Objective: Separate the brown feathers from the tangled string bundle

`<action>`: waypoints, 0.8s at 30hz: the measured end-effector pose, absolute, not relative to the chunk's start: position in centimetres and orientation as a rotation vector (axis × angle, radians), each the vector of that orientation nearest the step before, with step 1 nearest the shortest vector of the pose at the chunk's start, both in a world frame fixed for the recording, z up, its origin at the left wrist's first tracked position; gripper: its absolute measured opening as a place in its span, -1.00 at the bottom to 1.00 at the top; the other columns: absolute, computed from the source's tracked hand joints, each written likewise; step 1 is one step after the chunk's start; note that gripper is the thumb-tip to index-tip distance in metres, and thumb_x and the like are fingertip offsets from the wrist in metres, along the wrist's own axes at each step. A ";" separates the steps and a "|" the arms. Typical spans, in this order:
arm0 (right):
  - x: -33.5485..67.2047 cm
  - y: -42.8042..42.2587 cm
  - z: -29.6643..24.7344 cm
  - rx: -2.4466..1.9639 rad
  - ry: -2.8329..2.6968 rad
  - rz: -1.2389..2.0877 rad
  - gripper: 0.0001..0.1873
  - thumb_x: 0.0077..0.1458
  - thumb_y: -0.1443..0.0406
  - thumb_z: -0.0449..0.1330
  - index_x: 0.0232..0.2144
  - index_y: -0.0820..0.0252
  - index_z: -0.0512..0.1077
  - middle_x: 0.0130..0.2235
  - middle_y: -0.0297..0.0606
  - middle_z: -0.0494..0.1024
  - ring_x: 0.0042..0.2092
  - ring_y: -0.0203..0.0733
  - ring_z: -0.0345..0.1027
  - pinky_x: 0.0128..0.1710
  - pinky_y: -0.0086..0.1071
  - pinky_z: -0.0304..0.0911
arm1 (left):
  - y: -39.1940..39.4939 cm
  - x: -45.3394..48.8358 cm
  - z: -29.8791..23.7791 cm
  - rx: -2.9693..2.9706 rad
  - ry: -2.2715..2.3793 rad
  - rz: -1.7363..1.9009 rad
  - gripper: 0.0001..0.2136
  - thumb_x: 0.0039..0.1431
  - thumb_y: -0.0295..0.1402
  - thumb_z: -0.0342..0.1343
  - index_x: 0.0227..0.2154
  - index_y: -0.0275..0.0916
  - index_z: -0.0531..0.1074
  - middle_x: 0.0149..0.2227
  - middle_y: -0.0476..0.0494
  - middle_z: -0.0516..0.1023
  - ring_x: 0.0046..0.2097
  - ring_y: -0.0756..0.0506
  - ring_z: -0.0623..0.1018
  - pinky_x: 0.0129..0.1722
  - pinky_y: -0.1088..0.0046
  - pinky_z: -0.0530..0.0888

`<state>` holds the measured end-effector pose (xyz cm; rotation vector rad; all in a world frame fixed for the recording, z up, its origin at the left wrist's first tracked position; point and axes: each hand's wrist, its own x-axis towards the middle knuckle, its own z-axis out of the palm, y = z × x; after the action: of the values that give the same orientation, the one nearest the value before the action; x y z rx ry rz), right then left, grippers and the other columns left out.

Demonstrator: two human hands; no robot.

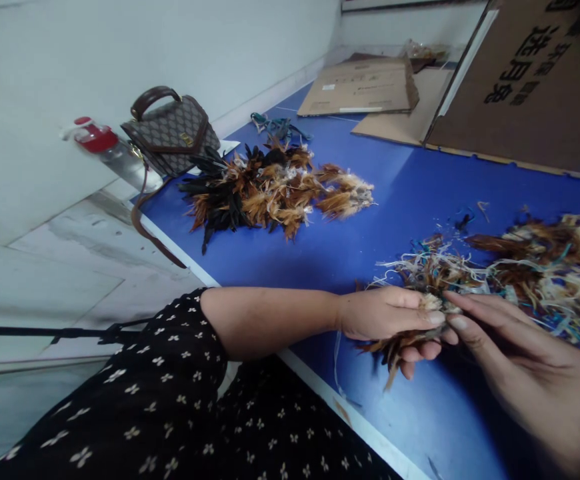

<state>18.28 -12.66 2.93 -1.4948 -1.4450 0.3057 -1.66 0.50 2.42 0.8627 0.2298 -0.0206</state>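
Note:
My left hand is closed round a bunch of brown feathers, whose tips hang below the fingers. The pale fluffy quill ends stick out past its thumb. There, the thumb and forefinger of my right hand pinch at the bunch's end; whether a thread lies between them is too small to see. Just behind the hands lies a tangle of white and teal threads mixed with feathers. A larger heap of loose brown and cream feathers spreads at the right, partly behind my right hand.
Tied feather bunches lie on the blue table at the far left. Beyond them are a handbag and a red-capped bottle. Teal strips rest near the wall. Flattened cardboard and a large carton stand at the back right.

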 end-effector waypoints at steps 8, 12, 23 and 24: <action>18.9 -12.7 2.5 -1.474 -1.474 0.416 -0.68 0.39 0.06 0.46 0.15 -0.32 0.80 0.10 -0.35 0.81 0.15 -0.15 0.72 0.25 -0.29 0.64 | 0.7 -1.4 1.8 0.815 0.204 -0.046 -0.72 0.58 -0.11 0.27 -0.13 -0.24 0.50 -0.37 0.00 0.57 -0.42 0.00 0.58 -0.31 0.33 0.72; 19.0 -12.9 3.0 -1.547 -1.483 0.424 -0.54 0.40 0.02 0.43 0.29 -0.31 0.73 0.26 -0.30 0.79 0.27 -0.02 0.71 0.39 -0.11 0.60 | 0.6 -1.5 2.2 0.806 0.176 -0.020 -0.67 0.53 -0.05 0.35 -0.17 -0.21 0.46 -0.39 0.05 0.51 -0.42 0.01 0.55 -0.32 0.35 0.71; 19.7 -12.6 3.2 -1.498 -1.624 0.501 -0.54 0.41 -0.01 0.42 0.30 -0.37 0.71 0.24 -0.33 0.81 0.27 -0.11 0.73 0.34 -0.33 0.53 | 0.8 -1.7 2.7 0.823 0.190 -0.092 -0.67 0.49 -0.08 0.41 -0.22 -0.21 0.48 -0.38 0.06 0.45 -0.44 0.03 0.48 -0.35 0.31 0.73; 19.9 -12.6 3.3 -1.490 -1.640 0.530 -0.52 0.40 -0.03 0.43 0.32 -0.37 0.70 0.23 -0.32 0.81 0.28 -0.12 0.73 0.35 -0.34 0.50 | 0.8 -1.8 2.9 0.813 0.182 -0.136 -0.66 0.46 -0.08 0.44 -0.22 -0.21 0.50 -0.38 0.05 0.45 -0.44 0.02 0.47 -0.36 0.30 0.73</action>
<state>19.91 -12.57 3.33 -1.4904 -1.6403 0.5302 -1.80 0.81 2.86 0.8128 0.1822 -0.1357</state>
